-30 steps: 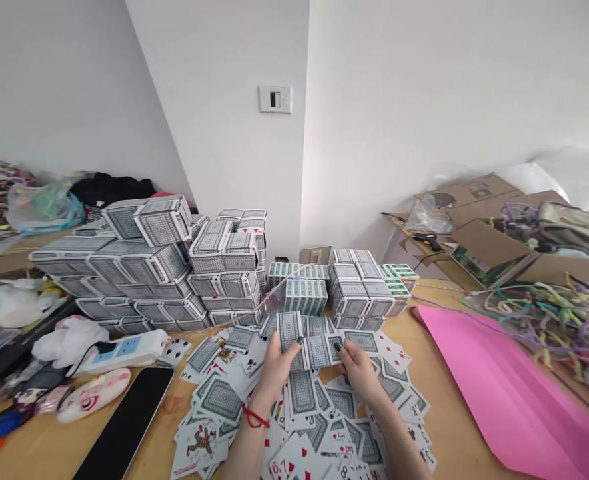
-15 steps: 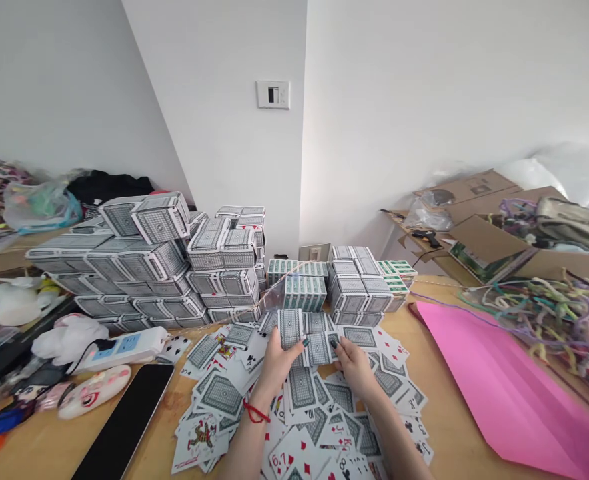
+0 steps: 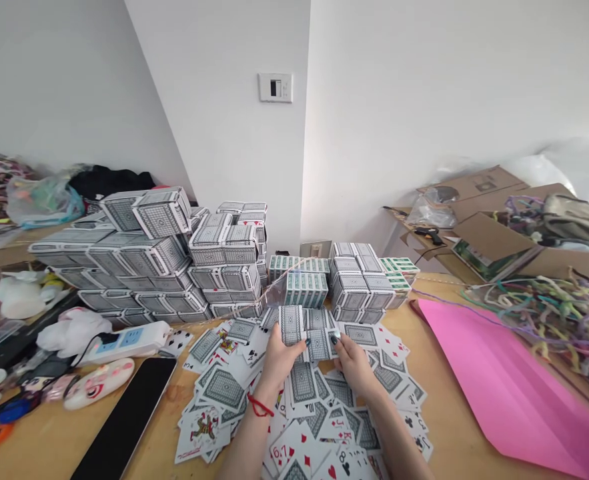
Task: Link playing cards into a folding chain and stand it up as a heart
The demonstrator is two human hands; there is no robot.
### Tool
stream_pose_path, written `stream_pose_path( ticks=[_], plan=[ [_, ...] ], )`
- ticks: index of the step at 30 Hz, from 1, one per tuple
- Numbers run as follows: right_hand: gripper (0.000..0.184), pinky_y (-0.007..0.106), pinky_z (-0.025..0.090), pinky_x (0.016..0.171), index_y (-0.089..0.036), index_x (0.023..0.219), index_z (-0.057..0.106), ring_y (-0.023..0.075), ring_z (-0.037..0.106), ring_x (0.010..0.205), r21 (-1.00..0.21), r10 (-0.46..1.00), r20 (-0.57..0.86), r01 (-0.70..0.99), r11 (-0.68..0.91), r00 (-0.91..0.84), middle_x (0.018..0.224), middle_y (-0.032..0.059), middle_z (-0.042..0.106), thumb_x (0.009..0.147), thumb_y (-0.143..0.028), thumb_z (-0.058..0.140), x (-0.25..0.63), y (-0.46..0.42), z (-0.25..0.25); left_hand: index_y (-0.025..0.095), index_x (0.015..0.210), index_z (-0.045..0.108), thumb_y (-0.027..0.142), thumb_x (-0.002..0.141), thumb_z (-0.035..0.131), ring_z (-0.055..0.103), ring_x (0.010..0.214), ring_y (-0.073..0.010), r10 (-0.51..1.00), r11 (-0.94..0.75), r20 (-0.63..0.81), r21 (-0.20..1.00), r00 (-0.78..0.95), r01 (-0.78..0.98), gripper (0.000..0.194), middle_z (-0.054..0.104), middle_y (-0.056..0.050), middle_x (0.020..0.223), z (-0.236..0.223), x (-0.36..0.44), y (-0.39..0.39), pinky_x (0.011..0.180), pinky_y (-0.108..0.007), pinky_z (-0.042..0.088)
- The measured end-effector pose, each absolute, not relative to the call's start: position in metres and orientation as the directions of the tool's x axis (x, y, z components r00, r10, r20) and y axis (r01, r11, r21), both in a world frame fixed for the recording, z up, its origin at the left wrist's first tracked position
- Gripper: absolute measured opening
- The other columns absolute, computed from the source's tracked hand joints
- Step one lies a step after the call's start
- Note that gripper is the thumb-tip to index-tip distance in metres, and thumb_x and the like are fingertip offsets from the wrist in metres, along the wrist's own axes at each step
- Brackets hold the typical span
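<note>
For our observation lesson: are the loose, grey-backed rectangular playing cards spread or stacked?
Spread: the loose cards overlap at many angles across the tan wooden table, some face up, others down.

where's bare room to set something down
Bare tabletop lies between the loose cards and the pink sheet; a narrower strip, between the cards and black device. Crowded: under left hand and right hand, around the stacked card blocks.
</note>
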State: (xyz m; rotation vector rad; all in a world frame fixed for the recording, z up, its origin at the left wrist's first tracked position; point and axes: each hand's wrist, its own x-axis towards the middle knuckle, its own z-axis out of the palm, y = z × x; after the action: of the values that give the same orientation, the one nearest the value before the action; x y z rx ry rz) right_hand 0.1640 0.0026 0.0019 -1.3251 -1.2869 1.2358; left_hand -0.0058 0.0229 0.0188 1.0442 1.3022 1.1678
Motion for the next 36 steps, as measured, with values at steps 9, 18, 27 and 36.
stream_pose_path(
  ticks=[9, 18, 27, 36],
  plan=[
    [0.042, 0.023, 0.026, 0.038, -0.023, 0.065, 0.036, 0.0096, 0.030, 0.038, -0.981, 0.984, -0.032, 0.182, -0.064, 0.174, 0.046, -0.0079, 0.029, 0.078, -0.063, 0.035, 0.153, -0.008, 0.005, 0.018, 0.111, 0.047, 0.022, 0.063, 0.068, 0.058, 0.097, -0.0226, 0.992, 0.126, -0.127, 0.991, -0.008, -0.037, 0.053, 0.061, -0.009, 0.106, 0.013, -0.006, 0.025, 0.084, -0.035, 0.044],
    [0.043, 0.025, 0.030, 0.043, -0.023, 0.059, 0.036, 0.0150, 0.043, 0.043, -0.898, 0.976, 0.039, 0.436, -0.060, 0.215, 0.047, -0.0019, 0.044, 0.082, -0.058, 0.027, 0.155, -0.009, -0.002, 0.019, 0.118, 0.045, 0.026, 0.061, 0.070, 0.050, 0.110, -0.0270, 0.982, 0.170, -0.166, 0.985, -0.088, 0.035, 0.062, 0.054, -0.011, 0.120, 0.016, -0.008, 0.021, 0.090, -0.036, 0.040],
    [0.049, 0.026, 0.029, 0.046, -0.023, 0.055, 0.037, 0.0164, 0.046, 0.046, -0.842, 0.970, 0.121, 0.540, -0.012, 0.210, 0.049, 0.0016, 0.050, 0.082, -0.061, 0.021, 0.155, -0.009, -0.002, 0.020, 0.110, 0.048, 0.021, 0.065, 0.067, 0.056, 0.101, -0.0208, 0.990, 0.138, -0.138, 0.990, 0.014, -0.040, 0.049, 0.060, -0.008, 0.111, 0.018, -0.009, 0.020, 0.088, -0.034, 0.042],
    [0.050, 0.028, 0.029, 0.046, -0.024, 0.057, 0.037, 0.0194, 0.049, 0.050, -0.839, 0.941, 0.118, 0.539, -0.077, 0.318, 0.050, 0.0050, 0.053, 0.082, -0.063, 0.018, 0.147, -0.013, -0.007, 0.020, 0.111, 0.048, 0.020, 0.064, 0.067, 0.055, 0.104, -0.0211, 0.993, 0.114, -0.113, 0.992, 0.022, -0.062, 0.050, 0.060, -0.008, 0.112, 0.015, -0.008, 0.018, 0.093, -0.035, 0.039]
  ],
)
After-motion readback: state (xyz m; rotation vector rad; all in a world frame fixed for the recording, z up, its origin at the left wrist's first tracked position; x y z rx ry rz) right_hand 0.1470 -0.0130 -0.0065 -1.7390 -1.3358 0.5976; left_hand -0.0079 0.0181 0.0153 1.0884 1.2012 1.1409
